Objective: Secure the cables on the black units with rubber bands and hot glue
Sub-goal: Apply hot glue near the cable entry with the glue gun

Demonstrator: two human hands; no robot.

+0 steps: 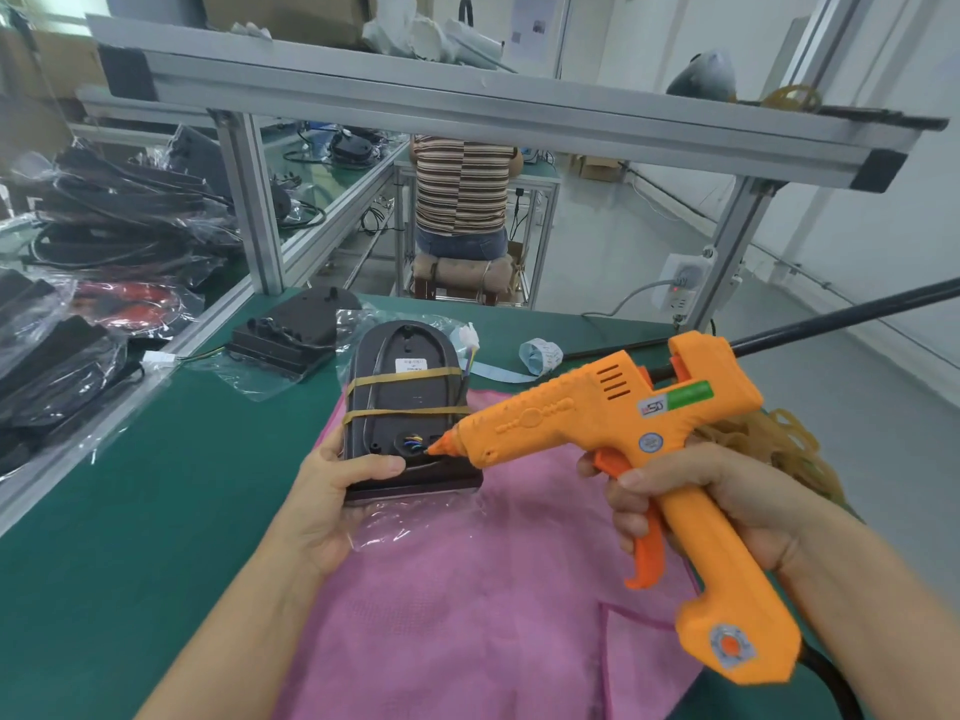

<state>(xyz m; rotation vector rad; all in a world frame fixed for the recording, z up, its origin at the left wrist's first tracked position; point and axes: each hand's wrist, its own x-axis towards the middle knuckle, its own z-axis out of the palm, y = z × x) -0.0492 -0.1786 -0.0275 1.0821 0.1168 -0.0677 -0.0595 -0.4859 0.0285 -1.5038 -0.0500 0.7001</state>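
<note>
Two rubber bands (402,377) already cross the black unit (402,402), pinning its cable flat against the back. It lies on a pink cloth (493,589) over the green worktop (130,511), near the middle. The left hand (337,504) grips the unit's near left corner, thumb on top, probably to steady it. The right hand (691,504) is wrapped round the orange glue gun (623,433), a finger on the trigger; the nozzle sits at the opening where coloured wires emerge, seemingly to fix them there. A second unit (291,330) waits behind.
</note>
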